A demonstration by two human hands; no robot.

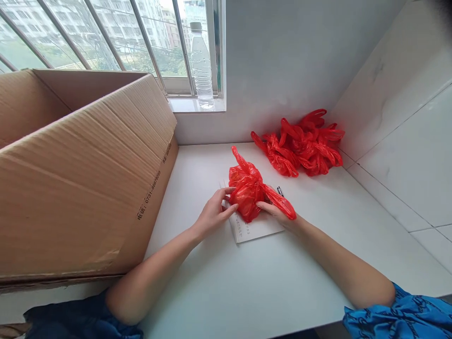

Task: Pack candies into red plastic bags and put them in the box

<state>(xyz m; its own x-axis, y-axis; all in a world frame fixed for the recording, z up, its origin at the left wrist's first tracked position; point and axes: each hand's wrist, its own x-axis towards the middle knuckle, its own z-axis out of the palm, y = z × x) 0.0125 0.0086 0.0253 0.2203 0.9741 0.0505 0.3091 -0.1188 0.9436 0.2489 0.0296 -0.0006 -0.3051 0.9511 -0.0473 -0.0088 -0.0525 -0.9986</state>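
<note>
Sleeves [406,314]; fingers [267,206] cupping red bag [247,195]

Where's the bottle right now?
Head view, top, just left of centre: the bottle stands upright on the windowsill, right of the cardboard box.

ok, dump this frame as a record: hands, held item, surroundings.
left hand: touching left side of tied red plastic bag
right hand: holding its right side
under bag: notepad with writing; contact unclear
pen: just beyond right hand
left: open cardboard carton
back right: heaped red plastic bags
windowsill: clear plastic bottle, upright
surface: white tabletop
</note>
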